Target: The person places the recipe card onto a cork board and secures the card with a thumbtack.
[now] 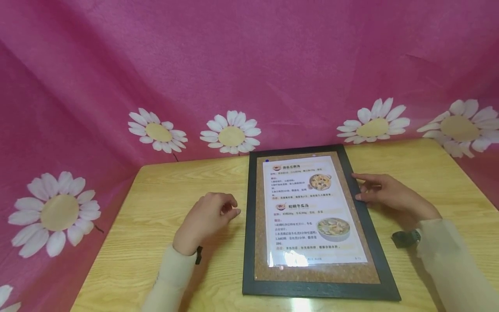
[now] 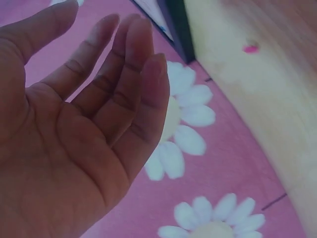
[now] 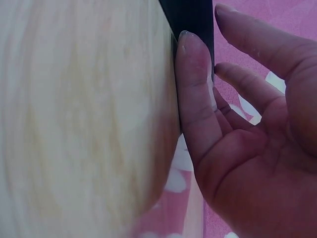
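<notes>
A black-framed cork board (image 1: 315, 289) lies flat on the wooden table, bearing a glossy recipe sheet (image 1: 294, 225) with Chinese text and two pictures of soup. At the board's top left corner sits a blue pin (image 1: 267, 160); a pale pink one (image 1: 313, 155) shows along the top. My right hand (image 1: 383, 193) touches the frame's right edge with relaxed fingers; in the right wrist view its little finger (image 3: 193, 84) lies against the dark frame (image 3: 193, 20). Left of the board, my left hand (image 1: 208, 219) hovers apart from it, fingers loosely bent and holding nothing.
Under everything is a light wooden table (image 1: 132, 242). A pink cloth (image 1: 249, 65) printed with white daisies hangs behind and at the sides. In the left wrist view a small pink spot (image 2: 251, 48) shows on the table.
</notes>
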`<state>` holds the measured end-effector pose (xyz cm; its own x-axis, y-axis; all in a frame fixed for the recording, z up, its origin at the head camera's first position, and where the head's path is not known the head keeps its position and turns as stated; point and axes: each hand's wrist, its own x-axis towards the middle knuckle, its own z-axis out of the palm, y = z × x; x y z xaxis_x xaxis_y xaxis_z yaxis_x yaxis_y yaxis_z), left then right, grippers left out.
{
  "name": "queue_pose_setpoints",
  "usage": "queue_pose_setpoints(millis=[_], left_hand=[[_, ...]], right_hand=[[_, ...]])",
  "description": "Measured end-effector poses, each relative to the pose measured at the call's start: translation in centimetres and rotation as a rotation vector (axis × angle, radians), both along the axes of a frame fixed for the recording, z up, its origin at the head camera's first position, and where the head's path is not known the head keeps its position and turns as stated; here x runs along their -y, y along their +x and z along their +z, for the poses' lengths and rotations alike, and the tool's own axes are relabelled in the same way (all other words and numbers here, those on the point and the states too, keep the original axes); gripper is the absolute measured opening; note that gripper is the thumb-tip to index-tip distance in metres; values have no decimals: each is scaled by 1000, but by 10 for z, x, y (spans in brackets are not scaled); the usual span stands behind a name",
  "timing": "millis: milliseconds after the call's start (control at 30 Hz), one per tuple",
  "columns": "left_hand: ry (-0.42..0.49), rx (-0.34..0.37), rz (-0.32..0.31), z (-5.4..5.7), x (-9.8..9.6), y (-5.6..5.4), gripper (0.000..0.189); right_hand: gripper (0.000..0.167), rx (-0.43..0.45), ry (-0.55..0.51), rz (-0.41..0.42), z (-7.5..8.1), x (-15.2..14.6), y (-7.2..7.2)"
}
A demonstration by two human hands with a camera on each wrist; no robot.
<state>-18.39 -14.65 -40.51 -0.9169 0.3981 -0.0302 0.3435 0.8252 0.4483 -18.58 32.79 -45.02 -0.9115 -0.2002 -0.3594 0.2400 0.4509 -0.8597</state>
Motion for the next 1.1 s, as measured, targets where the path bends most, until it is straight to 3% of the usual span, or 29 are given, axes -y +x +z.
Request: queue_pose_setpoints(millis=[300,600,833,1100], left_hand=[[-15,24,68,-20,16,-17,24],[-43,57,76,-34,24,-27,25],[-27,87,101,-38,27,-29,17],[-50,80,106,-40,27,-29,13]], right_hand=[[82,-11,-10,3,-2,-1,-1],[81,-51,62,29,-3,0,-6],[82,14,8,-11,-1,0,-2],[82,6,24,-8,-1,0,-2]])
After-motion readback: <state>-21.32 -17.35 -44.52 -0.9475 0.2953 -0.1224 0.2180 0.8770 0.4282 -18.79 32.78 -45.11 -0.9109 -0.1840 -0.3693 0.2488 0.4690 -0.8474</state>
